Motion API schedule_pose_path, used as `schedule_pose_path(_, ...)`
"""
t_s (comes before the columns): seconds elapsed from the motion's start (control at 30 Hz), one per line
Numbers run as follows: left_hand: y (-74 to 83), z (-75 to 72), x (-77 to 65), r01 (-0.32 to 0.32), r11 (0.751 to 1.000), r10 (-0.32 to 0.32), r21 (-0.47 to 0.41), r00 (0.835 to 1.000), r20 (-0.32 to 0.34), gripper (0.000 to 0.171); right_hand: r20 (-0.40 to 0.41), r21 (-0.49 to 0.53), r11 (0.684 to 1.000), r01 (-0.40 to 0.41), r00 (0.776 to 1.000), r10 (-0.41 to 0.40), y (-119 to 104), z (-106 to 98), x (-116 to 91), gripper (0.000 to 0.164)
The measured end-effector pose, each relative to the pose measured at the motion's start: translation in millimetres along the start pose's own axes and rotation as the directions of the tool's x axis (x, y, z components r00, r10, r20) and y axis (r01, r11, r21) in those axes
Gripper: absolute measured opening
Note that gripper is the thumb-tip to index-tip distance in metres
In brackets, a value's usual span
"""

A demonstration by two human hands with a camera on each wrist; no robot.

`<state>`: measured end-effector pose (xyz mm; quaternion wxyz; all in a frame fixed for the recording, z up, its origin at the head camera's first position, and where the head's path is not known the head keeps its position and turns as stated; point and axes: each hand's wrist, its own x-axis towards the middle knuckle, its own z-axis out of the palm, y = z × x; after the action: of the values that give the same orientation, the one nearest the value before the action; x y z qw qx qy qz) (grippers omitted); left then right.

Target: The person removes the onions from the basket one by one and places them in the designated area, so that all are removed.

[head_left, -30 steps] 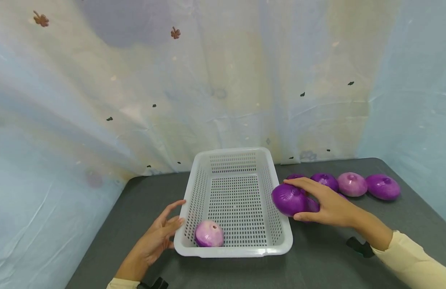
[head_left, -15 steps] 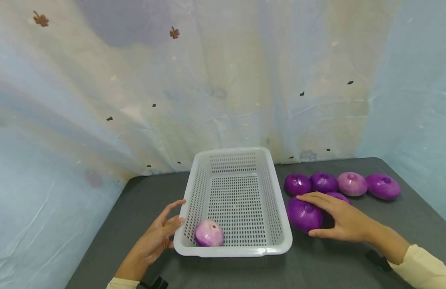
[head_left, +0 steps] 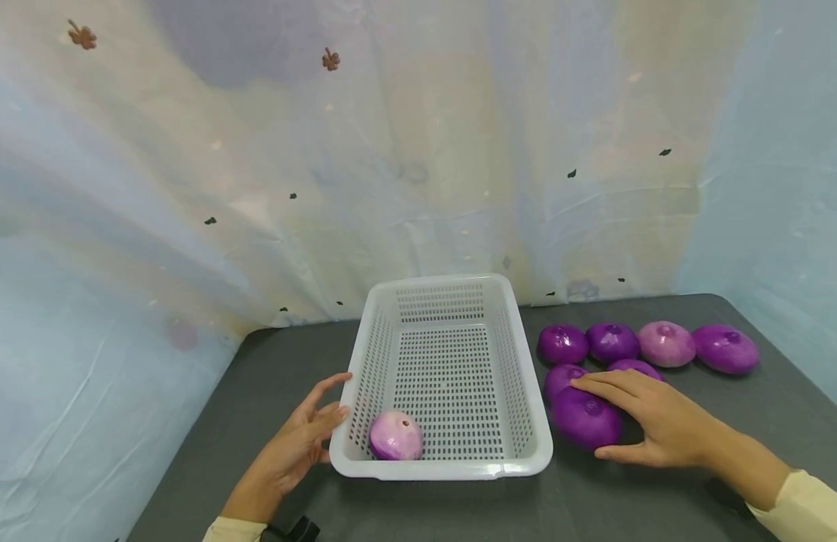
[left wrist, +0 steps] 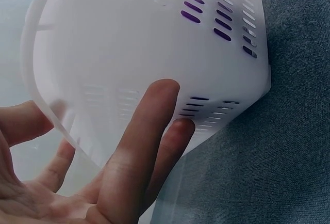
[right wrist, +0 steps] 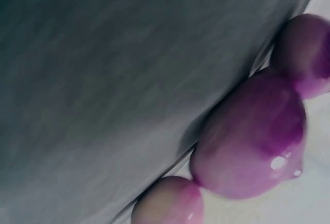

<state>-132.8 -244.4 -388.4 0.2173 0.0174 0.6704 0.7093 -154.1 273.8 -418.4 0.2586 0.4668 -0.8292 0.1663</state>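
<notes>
A white perforated plastic basket (head_left: 452, 472) stands on the dark table. My left hand (head_left: 286, 455) holds its left rim; in the left wrist view, two fingers (left wrist: 139, 146) lie along the outer wall and another finger reaches over the rim. Inside, a pale pink and purple onion (head_left: 396, 436) sits in the near left corner. Right of the basket, my right hand (head_left: 662, 421) grips a glossy purple onion (head_left: 584, 423), fingers over its top and thumb at its near side. Another purple onion (head_left: 561, 376) touches it from behind. The right wrist view shows onions (right wrist: 252, 136) but no hand.
At the back right, a row holds two dark purple onions (head_left: 562, 344), a pink onion (head_left: 667, 344) and an oblong purple onion (head_left: 725, 348). One more purple onion (head_left: 634, 366) lies behind my right hand. A patterned curtain (head_left: 418, 150) hangs along the table's far edge.
My right hand has moved right and toward me with the purple onion, from beside the basket's right rim. An onion behind it has come into sight. My left hand has stayed on the basket.
</notes>
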Motion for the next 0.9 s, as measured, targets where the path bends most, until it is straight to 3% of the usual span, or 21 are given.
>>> schedule_pose_path(0.2,-0.3,0.9,-0.1,0.007,1.000,-0.007,0.004,1.000,-0.008,0.063,-0.054,0.009,0.999,0.051,0.997,-0.050,10.4,-4.8,-11.7,0.082)
schedule_pose_path(0.5,0.8,3.3,-1.1,0.011,1.000,-0.011,0.012,1.000,-0.028,0.064,-0.156,0.019,0.999,0.038,0.987,-0.035,25.6,-16.9,-26.8,0.079)
schedule_pose_path(0.9,1.4,4.1,-1.6,0.009,1.000,-0.009,0.014,1.000,-0.030,0.064,-0.201,-0.067,0.983,-0.172,0.967,0.156,44.3,-38.4,-53.7,0.088)
